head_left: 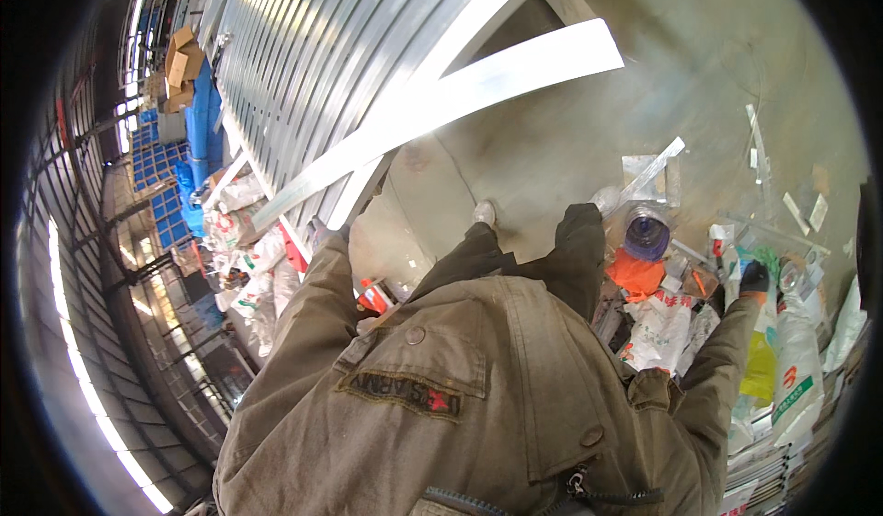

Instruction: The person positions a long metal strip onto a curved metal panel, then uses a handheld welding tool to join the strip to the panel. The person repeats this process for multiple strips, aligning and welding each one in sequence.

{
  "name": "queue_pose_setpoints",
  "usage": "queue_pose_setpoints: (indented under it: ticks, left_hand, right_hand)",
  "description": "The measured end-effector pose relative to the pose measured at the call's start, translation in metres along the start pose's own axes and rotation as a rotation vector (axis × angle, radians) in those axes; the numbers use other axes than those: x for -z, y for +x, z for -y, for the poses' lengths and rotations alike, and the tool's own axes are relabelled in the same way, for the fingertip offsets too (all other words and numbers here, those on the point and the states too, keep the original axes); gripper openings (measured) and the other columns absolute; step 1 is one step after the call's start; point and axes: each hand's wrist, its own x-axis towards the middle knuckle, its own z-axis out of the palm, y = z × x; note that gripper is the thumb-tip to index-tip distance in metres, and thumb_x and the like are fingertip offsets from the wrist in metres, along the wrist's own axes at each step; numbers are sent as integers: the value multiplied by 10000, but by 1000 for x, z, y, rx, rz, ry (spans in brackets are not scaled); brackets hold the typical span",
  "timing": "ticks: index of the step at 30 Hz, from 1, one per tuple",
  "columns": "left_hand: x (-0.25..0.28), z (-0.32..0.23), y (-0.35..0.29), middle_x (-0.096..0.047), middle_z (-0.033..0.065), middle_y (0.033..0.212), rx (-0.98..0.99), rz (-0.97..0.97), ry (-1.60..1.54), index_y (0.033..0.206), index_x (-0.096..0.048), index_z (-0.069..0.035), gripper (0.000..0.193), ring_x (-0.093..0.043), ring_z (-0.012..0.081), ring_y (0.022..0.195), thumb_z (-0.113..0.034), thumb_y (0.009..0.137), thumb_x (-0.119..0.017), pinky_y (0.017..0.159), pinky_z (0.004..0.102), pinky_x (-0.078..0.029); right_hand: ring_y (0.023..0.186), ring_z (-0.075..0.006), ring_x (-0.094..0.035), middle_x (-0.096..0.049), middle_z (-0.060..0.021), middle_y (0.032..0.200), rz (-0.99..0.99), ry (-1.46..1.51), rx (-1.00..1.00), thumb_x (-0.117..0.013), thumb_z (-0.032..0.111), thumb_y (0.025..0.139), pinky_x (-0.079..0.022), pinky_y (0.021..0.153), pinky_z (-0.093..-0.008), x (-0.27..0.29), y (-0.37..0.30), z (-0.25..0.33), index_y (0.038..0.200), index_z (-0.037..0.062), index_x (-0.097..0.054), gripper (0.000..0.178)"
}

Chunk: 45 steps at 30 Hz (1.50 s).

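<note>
A long flat metal bar point(515, 72) crosses over the slatted metal stack point(340, 42), just beyond the left hand point(322, 235), whose grip I cannot tell. White bags point(242, 226) lie left of that hand; the right hand point(754, 280), its closure also unclear, has 1 purple-tinted plastic jug point(647, 235) to its left.

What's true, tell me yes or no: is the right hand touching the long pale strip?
No, the right hand is near a white bag at the right, apart from the long pale strip.
</note>
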Motion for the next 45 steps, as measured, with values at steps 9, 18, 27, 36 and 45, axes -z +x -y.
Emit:
queue_pose_setpoints:
  ticks: [9,18,27,36,45]
  left_hand:
    - [0,76,147,-282,182,1715,-266,-153,60,1670,-273,-95,1029,-270,367,1589,-92,777,-782,1300,426,-283]
    - [-1,92,258,-384,120,1684,-682,-38,66,1642,-367,-205,969,-334,331,1571,-282,808,-854,1284,535,-269]
    - [0,164,204,-652,176,1288,-772,-714,-280,1281,-652,-97,517,-590,392,1230,-250,805,-787,1105,557,-432]
    - [23,264,33,-635,182,1236,-817,-285,-512,1350,-574,-33,867,-622,387,1141,-415,658,-930,986,535,-501]
    - [-41,353,-28,-502,186,1528,-687,-230,-531,1569,-433,-57,874,-477,361,1424,-518,885,-723,1249,578,-275]
  right_hand:
    - [917,-411,-703,-743,-210,1005,-164,832,-5,-728,191,833,-565,801,-464,231,-28,281,1051,63,-744,253]
    - [1014,-444,-687,-705,-225,1094,100,1233,-178,-672,310,906,-534,839,-518,386,-195,553,986,116,-676,209]
    - [778,-193,-702,-748,-91,866,-158,1328,-130,-646,338,992,-552,736,-346,517,-155,528,1055,23,-766,343]
    - [1285,-252,-614,-620,-115,1427,523,2098,675,-662,438,1034,-515,1070,-457,782,-211,658,1522,60,-505,637]
    - [1299,-248,-576,-620,-136,1384,-113,1685,966,-531,414,1121,-481,1143,-436,848,-237,747,1395,23,-583,481]
